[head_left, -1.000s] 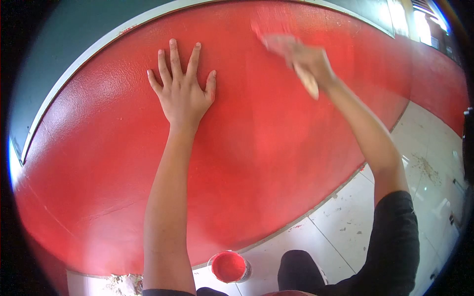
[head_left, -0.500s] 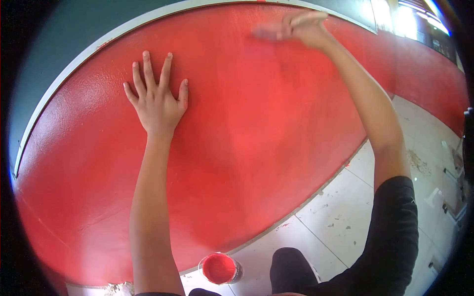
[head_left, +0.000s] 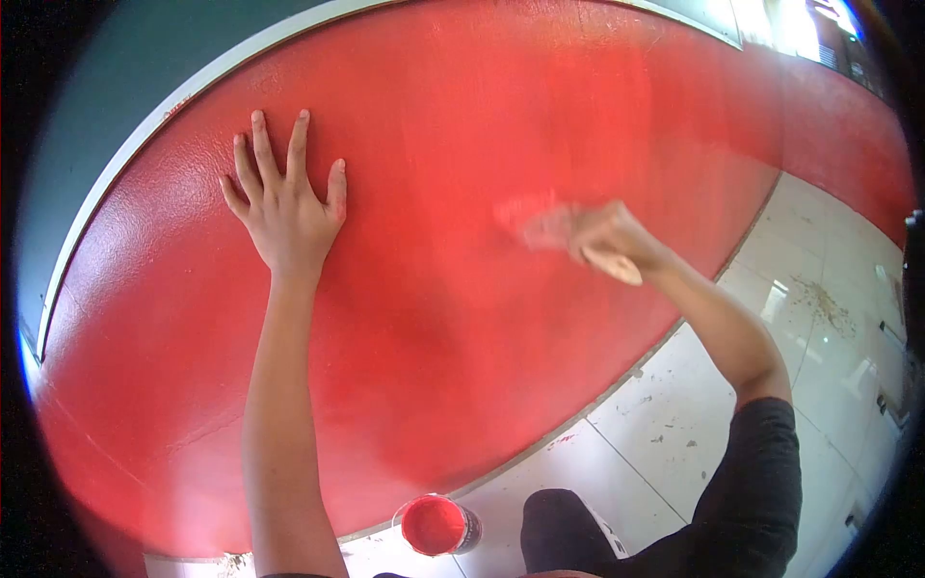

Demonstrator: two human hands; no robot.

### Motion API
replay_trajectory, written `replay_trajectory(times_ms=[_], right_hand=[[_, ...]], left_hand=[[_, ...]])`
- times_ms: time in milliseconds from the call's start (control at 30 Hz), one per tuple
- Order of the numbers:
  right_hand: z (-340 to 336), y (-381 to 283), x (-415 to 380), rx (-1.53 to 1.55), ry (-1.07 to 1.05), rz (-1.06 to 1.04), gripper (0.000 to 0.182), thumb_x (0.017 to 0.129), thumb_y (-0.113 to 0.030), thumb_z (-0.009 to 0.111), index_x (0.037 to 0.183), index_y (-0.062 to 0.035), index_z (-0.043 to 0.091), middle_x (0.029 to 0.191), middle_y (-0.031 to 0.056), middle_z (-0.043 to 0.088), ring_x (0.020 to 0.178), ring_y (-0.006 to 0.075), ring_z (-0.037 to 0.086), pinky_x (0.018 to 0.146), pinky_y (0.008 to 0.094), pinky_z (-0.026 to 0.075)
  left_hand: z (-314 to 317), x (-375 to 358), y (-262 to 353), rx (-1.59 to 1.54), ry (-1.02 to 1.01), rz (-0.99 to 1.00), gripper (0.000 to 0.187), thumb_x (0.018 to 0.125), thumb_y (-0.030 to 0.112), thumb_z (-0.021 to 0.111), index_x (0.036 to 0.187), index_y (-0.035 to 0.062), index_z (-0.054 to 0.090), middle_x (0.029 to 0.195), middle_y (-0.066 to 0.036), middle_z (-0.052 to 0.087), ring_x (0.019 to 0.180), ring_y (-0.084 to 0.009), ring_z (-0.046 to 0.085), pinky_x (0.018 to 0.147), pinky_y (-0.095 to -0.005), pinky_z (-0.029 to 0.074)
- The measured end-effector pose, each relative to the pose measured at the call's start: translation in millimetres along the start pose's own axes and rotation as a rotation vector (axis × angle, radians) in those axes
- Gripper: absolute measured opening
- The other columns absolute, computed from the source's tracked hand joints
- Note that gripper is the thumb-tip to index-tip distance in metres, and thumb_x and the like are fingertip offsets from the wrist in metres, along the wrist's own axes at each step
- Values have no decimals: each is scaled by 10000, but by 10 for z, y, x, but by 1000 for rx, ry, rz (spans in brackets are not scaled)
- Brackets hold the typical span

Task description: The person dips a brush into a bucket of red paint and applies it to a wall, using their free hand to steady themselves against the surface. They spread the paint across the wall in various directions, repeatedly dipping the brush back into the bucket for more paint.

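Observation:
My left hand (head_left: 292, 217) lies flat on the red wall (head_left: 424, 318) with its fingers spread, holding nothing. Further right, my right hand (head_left: 617, 236) is closed round a paintbrush (head_left: 551, 229), its pale handle end sticking out below the fist. The brush head is red and smeared by motion, and it points left against the wall at about mid height. Below, on the floor close to the wall, a small open bucket of red paint (head_left: 434, 525) with a wire handle stands upright.
A white trim strip (head_left: 159, 111) runs along the top of the red area, with dark green wall (head_left: 96, 91) above it. White floor tiles (head_left: 665, 405) with paint flecks and debris meet the wall's lower edge. My knee (head_left: 564, 530) is beside the bucket.
My right hand has swept the paintbrush down from near the top trim to the middle of the wall. My left hand stays flat on the wall; the view has shifted slightly.

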State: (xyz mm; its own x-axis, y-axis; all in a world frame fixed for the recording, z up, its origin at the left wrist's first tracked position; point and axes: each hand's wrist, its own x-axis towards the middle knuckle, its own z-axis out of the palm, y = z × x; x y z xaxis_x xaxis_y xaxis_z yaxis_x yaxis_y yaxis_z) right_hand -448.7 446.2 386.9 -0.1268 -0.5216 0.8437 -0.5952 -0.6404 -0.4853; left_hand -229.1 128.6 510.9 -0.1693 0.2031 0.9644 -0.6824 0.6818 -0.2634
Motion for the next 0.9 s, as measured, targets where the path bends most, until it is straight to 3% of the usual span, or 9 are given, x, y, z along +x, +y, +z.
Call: replay_trajectory(times_ms=[100, 167, 267, 433, 500, 567, 733, 833, 900], right_hand=[[-81, -252, -94, -622, -405, 62, 275, 903, -196, 722, 743, 10, 635, 1225, 168, 733, 1235, 254, 663, 1024, 400, 526], [-265, -297, 321, -320, -215, -175, 332, 931, -250, 696, 763, 16, 593, 1219, 182, 733, 1192, 286, 689, 978, 402, 549], [-583, -476, 1050, -560, -48, -556, 389, 925, -302, 674, 763, 10, 508, 1160, 175, 750, 1071, 275, 726, 852, 337, 563], [-760, -749, 1591, -983, 71, -465, 368, 946, -310, 591, 763, -11, 478, 1031, 167, 750, 729, 178, 643, 639, 330, 498], [-805, -732, 1726, -1013, 122, -524, 95, 787, 96, 547, 807, 3, 535, 748, 86, 612, 722, 139, 588, 624, 286, 470], [-926, -617, 1830, -1181, 221, -467, 72, 802, 79, 541, 794, 10, 560, 747, 68, 613, 708, 127, 576, 623, 264, 461], [-407, -230, 1216, -904, -45, -488, 116, 895, -136, 580, 957, -53, 634, 1078, 90, 692, 854, 161, 651, 693, 300, 537], [368, 160, -16, -1162, -269, -468, 360, 883, -191, 611, 1220, -132, 727, 1274, 66, 700, 1011, 196, 719, 735, 320, 594], [650, 270, -689, -1498, -734, -342, 435, 809, -178, 624, 1231, -116, 709, 1146, 42, 708, 1083, 185, 696, 734, 350, 620]], left_hand=[[-11, 24, 8, -3, 20, 1, 658, 963, 591, 509, 1569, 365, 387, 1685, -70, 264, 1515, -371, 282, 1197, -641, 201], [-9, 12, 11, -14, 28, 1, 648, 952, 579, 519, 1555, 361, 422, 1678, -75, 283, 1505, -377, 299, 1190, -639, 211], [2, 10, 3, 12, 5, 5, 671, 976, 604, 496, 1585, 362, 351, 1691, -67, 246, 1526, -370, 266, 1203, -646, 189], [-10, 6, -12, -23, 11, 8, 669, 977, 605, 494, 1585, 367, 350, 1691, -70, 243, 1530, -367, 256, 1204, -648, 176], [-16, 8, -7, -18, 0, -2, 667, 977, 607, 493, 1584, 368, 352, 1690, -70, 244, 1531, -365, 252, 1205, -646, 175], [-28, 10, -11, -13, -16, -12, 665, 977, 608, 491, 1583, 369, 354, 1689, -69, 245, 1532, -363, 248, 1206, -643, 174], [-28, 12, -13, -13, -25, -12, 665, 968, 602, 510, 1573, 362, 372, 1688, -71, 246, 1535, -355, 240, 1209, -634, 174], [-43, 16, -8, -56, 23, -9, 637, 946, 580, 529, 1537, 359, 444, 1678, -73, 268, 1500, -374, 309, 1173, -671, 232], [-34, 9, -19, -62, 24, -19, 634, 947, 578, 530, 1537, 360, 444, 1678, -69, 269, 1499, -372, 313, 1170, -675, 239]])
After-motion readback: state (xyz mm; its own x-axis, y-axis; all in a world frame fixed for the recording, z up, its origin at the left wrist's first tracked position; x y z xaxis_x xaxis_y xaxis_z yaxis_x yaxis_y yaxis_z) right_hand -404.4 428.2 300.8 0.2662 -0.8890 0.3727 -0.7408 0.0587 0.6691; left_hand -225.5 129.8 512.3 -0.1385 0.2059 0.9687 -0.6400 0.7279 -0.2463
